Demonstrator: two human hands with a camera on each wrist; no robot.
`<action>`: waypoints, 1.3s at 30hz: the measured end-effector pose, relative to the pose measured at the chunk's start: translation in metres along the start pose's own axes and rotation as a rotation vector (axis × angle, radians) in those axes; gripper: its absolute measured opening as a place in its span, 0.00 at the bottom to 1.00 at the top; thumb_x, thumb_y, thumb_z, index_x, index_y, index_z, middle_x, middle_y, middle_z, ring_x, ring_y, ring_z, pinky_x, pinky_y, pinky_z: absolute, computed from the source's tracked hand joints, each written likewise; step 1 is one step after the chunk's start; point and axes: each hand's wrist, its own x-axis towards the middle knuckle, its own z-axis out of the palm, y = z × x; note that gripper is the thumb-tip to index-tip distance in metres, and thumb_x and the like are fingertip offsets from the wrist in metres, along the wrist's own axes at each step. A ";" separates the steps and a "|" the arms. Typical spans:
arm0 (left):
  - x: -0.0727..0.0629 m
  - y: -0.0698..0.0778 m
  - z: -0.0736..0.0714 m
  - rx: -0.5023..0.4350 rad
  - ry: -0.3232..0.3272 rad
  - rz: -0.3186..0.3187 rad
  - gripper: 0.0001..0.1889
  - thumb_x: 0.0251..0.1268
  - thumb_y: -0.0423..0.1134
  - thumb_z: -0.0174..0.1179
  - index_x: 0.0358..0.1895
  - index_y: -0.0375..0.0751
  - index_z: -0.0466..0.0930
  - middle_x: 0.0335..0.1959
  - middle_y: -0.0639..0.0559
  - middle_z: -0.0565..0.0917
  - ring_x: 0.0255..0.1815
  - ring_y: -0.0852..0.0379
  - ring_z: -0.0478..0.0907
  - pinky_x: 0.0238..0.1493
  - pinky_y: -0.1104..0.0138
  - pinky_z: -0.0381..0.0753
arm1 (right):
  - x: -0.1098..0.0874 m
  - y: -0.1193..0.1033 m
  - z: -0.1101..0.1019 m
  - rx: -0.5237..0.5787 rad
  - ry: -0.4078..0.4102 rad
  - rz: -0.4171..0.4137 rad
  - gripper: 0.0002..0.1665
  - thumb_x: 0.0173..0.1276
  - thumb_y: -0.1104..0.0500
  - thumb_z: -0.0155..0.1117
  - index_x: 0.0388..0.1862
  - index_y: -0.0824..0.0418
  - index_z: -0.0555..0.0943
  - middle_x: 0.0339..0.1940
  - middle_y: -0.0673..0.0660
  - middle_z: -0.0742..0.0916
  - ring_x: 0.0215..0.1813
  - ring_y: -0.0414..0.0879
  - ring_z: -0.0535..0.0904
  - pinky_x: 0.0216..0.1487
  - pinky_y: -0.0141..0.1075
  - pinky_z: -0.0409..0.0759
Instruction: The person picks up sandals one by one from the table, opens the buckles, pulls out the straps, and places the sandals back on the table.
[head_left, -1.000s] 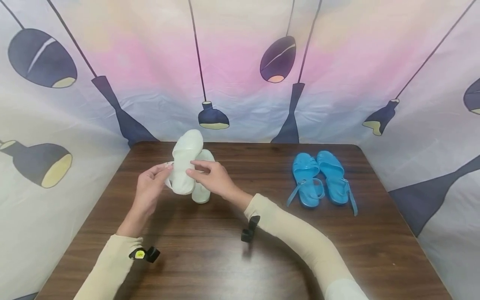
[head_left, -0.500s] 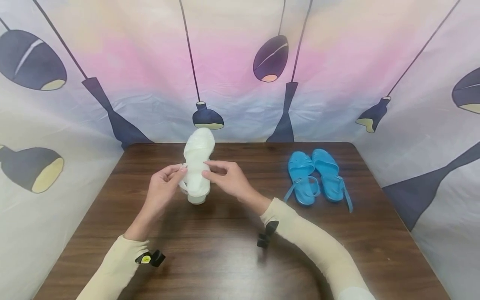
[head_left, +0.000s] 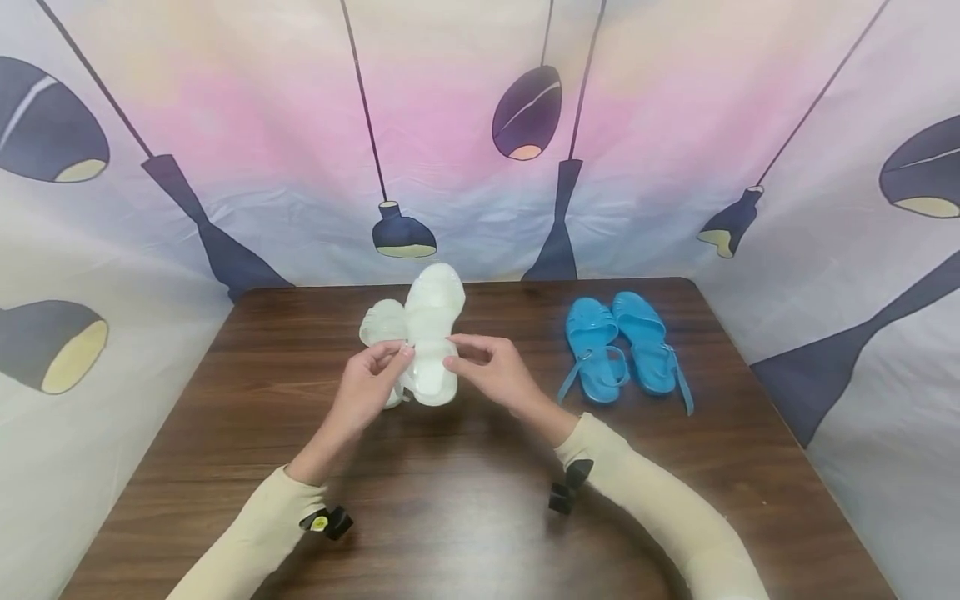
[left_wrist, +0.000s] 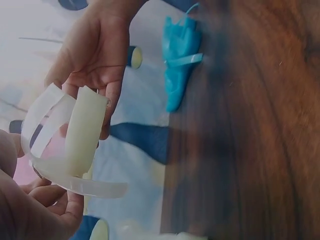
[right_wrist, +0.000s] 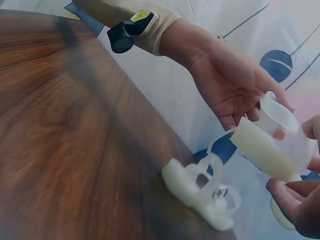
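In the head view a white sandal [head_left: 437, 312] is held above the tabletop, toe away from me. My left hand [head_left: 366, 390] pinches its strap side between thumb and fingers. On the opposite edge, my right hand [head_left: 497, 373] grips it with thumb and fingertips. The left wrist view shows its pale strap [left_wrist: 97, 187] curving out loosely near the left hand. A second white sandal [head_left: 382, 321] lies on the table, just left of the held one and partly covered by it and by the left hand. In the right wrist view this sandal [right_wrist: 200, 197] sits sole down.
Two blue sandals, one [head_left: 596, 354] left of the other [head_left: 643, 342], lie side by side at the back right with ankle straps loose. The brown wooden table [head_left: 465, 500] ends at a printed cloth backdrop [head_left: 450, 150] with drawn lamps.
Both hands have carried the white sandal rightward, from left of the second white sandal, across it, to its right side. The head view has also turned slightly right.
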 end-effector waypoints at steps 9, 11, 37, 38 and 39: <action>0.001 -0.016 0.031 -0.003 -0.107 -0.005 0.21 0.78 0.46 0.58 0.61 0.32 0.79 0.53 0.38 0.87 0.55 0.50 0.84 0.58 0.64 0.81 | -0.024 0.024 -0.020 0.001 0.031 0.098 0.25 0.69 0.55 0.73 0.63 0.62 0.83 0.63 0.60 0.84 0.54 0.51 0.87 0.53 0.41 0.86; 0.001 -0.019 0.036 0.001 -0.125 -0.013 0.22 0.78 0.47 0.57 0.62 0.32 0.79 0.54 0.38 0.86 0.58 0.47 0.83 0.62 0.58 0.80 | -0.026 0.030 -0.023 -0.003 0.045 0.107 0.25 0.69 0.55 0.73 0.63 0.62 0.83 0.63 0.61 0.84 0.53 0.51 0.88 0.52 0.41 0.86; -0.005 -0.049 0.075 0.034 -0.197 -0.118 0.22 0.77 0.48 0.59 0.59 0.32 0.81 0.54 0.40 0.87 0.44 0.52 0.85 0.45 0.58 0.86 | -0.056 0.073 -0.040 0.104 0.050 0.280 0.28 0.70 0.55 0.71 0.64 0.68 0.80 0.62 0.66 0.84 0.55 0.54 0.87 0.51 0.42 0.86; -0.005 -0.049 0.075 0.031 -0.199 -0.124 0.22 0.77 0.48 0.59 0.59 0.32 0.81 0.54 0.40 0.87 0.43 0.51 0.85 0.43 0.57 0.86 | -0.056 0.073 -0.040 0.102 0.050 0.287 0.28 0.70 0.55 0.71 0.64 0.69 0.80 0.62 0.66 0.84 0.55 0.54 0.87 0.52 0.42 0.86; -0.006 -0.050 0.076 0.030 -0.203 -0.125 0.22 0.77 0.48 0.59 0.58 0.32 0.81 0.53 0.39 0.87 0.41 0.51 0.86 0.42 0.57 0.86 | -0.056 0.074 -0.040 0.100 0.049 0.292 0.28 0.71 0.55 0.70 0.64 0.69 0.79 0.62 0.66 0.84 0.54 0.54 0.87 0.52 0.42 0.86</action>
